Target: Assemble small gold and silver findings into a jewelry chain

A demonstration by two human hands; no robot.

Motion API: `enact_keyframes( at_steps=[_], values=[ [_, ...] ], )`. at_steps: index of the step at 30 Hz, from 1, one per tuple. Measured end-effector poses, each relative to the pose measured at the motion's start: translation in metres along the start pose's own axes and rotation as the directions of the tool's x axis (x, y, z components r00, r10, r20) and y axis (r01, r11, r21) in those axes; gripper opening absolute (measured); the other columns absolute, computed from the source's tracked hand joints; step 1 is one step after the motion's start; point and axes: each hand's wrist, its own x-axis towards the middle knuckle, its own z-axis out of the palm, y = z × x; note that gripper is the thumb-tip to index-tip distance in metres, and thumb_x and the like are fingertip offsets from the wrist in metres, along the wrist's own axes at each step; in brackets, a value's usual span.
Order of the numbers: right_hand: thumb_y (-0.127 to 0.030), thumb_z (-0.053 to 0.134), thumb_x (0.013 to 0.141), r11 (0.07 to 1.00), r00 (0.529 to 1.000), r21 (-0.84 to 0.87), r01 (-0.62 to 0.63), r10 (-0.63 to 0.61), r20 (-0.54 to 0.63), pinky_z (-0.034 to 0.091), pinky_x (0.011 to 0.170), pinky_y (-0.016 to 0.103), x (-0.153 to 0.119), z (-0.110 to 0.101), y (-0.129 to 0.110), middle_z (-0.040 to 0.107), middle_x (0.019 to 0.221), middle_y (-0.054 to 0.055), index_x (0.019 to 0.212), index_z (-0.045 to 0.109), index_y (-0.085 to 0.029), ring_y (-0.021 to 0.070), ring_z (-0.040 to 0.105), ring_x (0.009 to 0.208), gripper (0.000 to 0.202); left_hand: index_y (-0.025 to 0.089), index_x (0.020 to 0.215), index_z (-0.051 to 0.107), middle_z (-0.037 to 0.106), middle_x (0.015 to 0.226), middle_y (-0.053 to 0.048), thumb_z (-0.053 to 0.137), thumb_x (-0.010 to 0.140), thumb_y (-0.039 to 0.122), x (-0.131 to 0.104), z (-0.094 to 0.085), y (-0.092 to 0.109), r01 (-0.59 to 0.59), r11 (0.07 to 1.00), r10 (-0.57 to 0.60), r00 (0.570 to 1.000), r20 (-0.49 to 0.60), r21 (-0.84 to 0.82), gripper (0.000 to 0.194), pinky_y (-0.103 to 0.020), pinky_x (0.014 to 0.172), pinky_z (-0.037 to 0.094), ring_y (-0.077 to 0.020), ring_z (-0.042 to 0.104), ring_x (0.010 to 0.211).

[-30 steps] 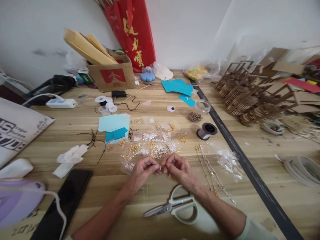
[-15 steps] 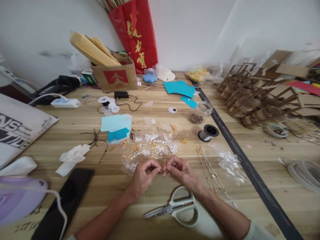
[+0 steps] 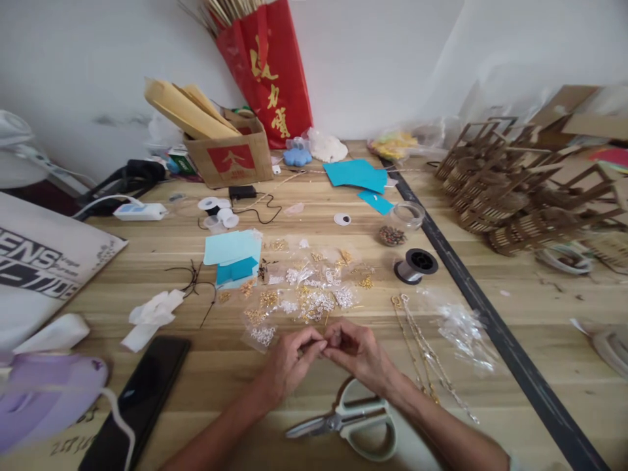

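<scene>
Over the table, my left hand (image 3: 292, 360) and my right hand (image 3: 360, 353) meet at the fingertips, both pinched shut. Half a second ago a small silver-coloured ring showed in the left pinch; the fingers now cover it. Whatever the right fingertips hold is hidden. Just beyond them lie small clear bags of gold and silver jewellery findings (image 3: 316, 302). Scissors (image 3: 366, 418) with pale green handles rest below my right wrist. To the right, gold and silver chains (image 3: 428, 353) are laid out beside the right forearm.
A wire spool (image 3: 416, 266) and a jar of beads (image 3: 392, 234) stand behind the chains. Crumpled clear bags (image 3: 464, 333) lie at right. On the left are a black phone (image 3: 140, 399), white tissue (image 3: 152, 317) and blue cards (image 3: 233, 252). Small wooden baskets (image 3: 530, 190) crowd the far right.
My fingertips have come together, covering the small ring that showed in the left pinch. The whole view has shifted slightly, so things appear a little lower and further right.
</scene>
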Motion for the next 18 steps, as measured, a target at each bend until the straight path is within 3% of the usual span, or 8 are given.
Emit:
enact_keyframes(
  at_steps=[8, 14, 18],
  values=[
    [-0.026, 0.054, 0.087, 0.970, 0.997, -0.229, 0.079, -0.076, 0.021, 0.034, 0.052, 0.022, -0.003, -0.003, -0.005, 0.050, 0.064, -0.002, 0.073, 0.056, -0.017, 0.0111, 0.045, 0.058, 0.017, 0.017, 0.085, 0.059, 0.065, 0.070, -0.001, 0.044, 0.094, 0.027, -0.011, 0.005, 0.006, -0.105, 0.938, 0.103, 0.994, 0.026, 0.329, 0.021, -0.025, 0.061, 0.042, -0.0141, 0.059, 0.061],
    [-0.031, 0.057, 0.087, 0.985, 0.999, -0.171, 0.013, -0.004, 0.048, 0.034, 0.053, 0.023, -0.002, -0.006, 0.004, 0.053, 0.065, 0.000, 0.075, 0.061, -0.016, 0.0124, 0.046, 0.060, 0.020, 0.016, 0.103, 0.055, 0.070, 0.089, -0.005, 0.045, 0.095, 0.027, -0.016, -0.001, 0.022, -0.091, 0.891, 0.036, 0.991, 0.129, 0.444, 0.017, -0.032, 0.076, 0.050, -0.0198, 0.066, 0.082],
    [-0.038, 0.059, 0.085, 0.995, 0.996, -0.066, -0.075, 0.078, 0.047, 0.035, 0.054, 0.024, -0.001, -0.009, 0.011, 0.053, 0.066, 0.000, 0.076, 0.061, -0.015, 0.0127, 0.047, 0.061, 0.025, 0.018, 0.128, 0.042, 0.062, 0.121, -0.010, 0.048, 0.094, 0.028, -0.027, -0.007, 0.028, -0.120, 0.896, 0.083, 0.991, 0.104, 0.427, 0.036, -0.039, 0.093, 0.048, -0.0221, 0.059, 0.110]
  ],
)
